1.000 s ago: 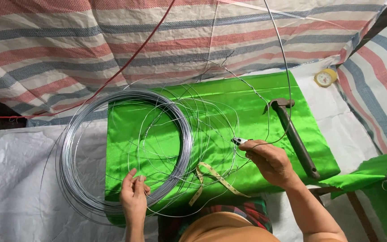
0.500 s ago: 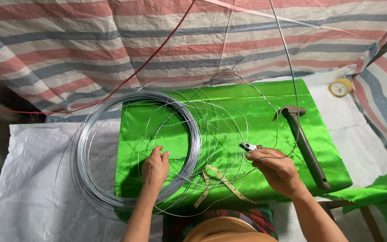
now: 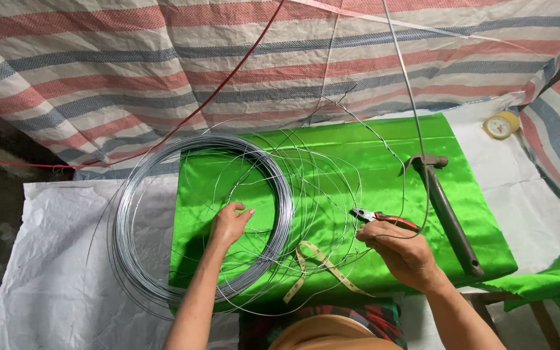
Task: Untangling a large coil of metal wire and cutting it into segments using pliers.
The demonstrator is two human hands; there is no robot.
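Wire coil (image 3: 163, 220): I'm moving my left hand (image 3: 228, 223) into it, fingers loose; right hand (image 3: 403, 253) keeps gripping pliers (image 3: 384, 218).

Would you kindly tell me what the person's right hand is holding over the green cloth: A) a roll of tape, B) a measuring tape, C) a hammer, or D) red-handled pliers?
D: the right hand grips the red-handled pliers, while the hammer lies apart on the green cloth and the measuring tape lies loose.
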